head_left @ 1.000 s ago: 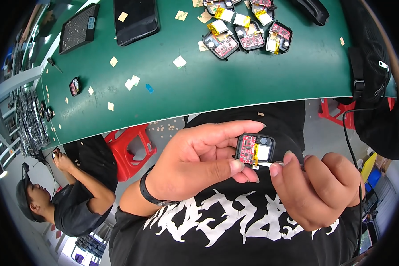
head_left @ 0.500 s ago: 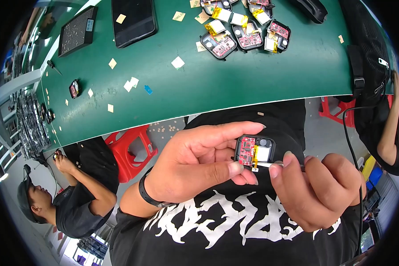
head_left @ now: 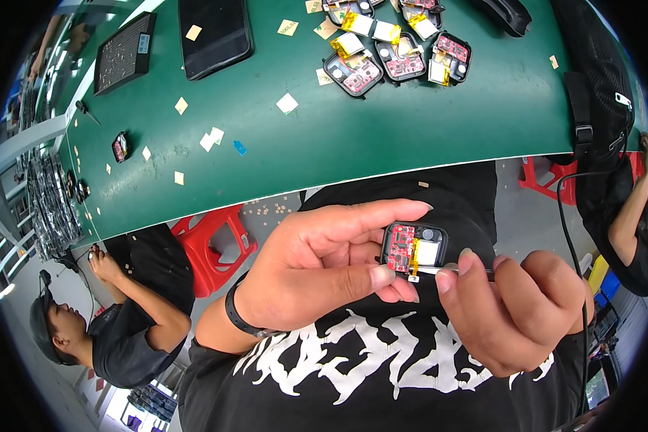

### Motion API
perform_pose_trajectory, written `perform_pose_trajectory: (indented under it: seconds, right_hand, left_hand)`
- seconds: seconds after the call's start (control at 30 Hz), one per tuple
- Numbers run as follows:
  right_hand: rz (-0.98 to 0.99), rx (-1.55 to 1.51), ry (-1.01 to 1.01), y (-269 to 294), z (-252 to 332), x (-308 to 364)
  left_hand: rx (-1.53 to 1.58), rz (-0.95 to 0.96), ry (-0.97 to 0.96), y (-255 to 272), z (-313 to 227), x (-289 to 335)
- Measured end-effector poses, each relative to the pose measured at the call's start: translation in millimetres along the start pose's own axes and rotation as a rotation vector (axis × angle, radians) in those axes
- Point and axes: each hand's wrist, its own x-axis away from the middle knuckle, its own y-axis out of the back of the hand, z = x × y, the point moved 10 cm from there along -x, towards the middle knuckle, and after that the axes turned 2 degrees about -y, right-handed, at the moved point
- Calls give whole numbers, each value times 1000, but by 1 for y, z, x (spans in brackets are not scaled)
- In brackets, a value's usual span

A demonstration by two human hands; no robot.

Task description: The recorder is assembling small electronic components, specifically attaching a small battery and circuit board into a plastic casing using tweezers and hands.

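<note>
Nearest is the person's black shirt (head_left: 288, 410) with a jagged white print. Above it, the left hand (head_left: 313, 263), a black band (head_left: 239, 306) round its wrist, grips a small black rounded-square plastic case (head_left: 443, 232) between thumb and lower fingers, its index finger stretched past the far edge. The case is held off the bench, open side up, showing a red circuit board (head_left: 399, 247) on the left and a silver battery with yellow tape (head_left: 428, 252) on the right. The left thumb covers the case's near left corner. The right hand (head_left: 515, 309) pinches a thin metal tool (head_left: 429, 269), its tip at the case's near edge, by the yellow tape; the fingers hide much of its shaft.

Left of the hands are a red plastic stool (head_left: 212, 252) and a seated co-worker in a black cap (head_left: 42, 320). On the right, a thin black cable (head_left: 565, 216) runs down past the right hand.

Beyond lies the green bench (head_left: 381, 137), scattered with cream paper squares (head_left: 287, 104) and a small blue tab (head_left: 240, 147). A black fabric bag (head_left: 601, 79) blocks its right end. Farther off, open black cases with batteries (head_left: 353, 74) crowd together; to the left lie a glossy black slab (head_left: 216, 50) and a black rectangular tray (head_left: 122, 61).
</note>
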Motion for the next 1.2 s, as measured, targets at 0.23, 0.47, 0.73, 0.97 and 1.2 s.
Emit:
perform_pose_trajectory:
  seconds: [0.23,0.47,0.73,0.97,1.2]
  right_hand:
    - [-35,3,-37,2,-3,0]
    - [24,55,-109,1,-4,5]
    - [-5,-5,-13,6,1,7]
    - [47,-21,49,5,9,7]
    - [118,-6,-172,2,4,6]
  left_hand:
    - [1,30,9,1,4,0]
    - [15,15,13,4,6,0]
    - [-13,129,22,-1,8,2]
    - [-7,116,13,-1,8,3]
    - [-25,96,11,1,7,2]
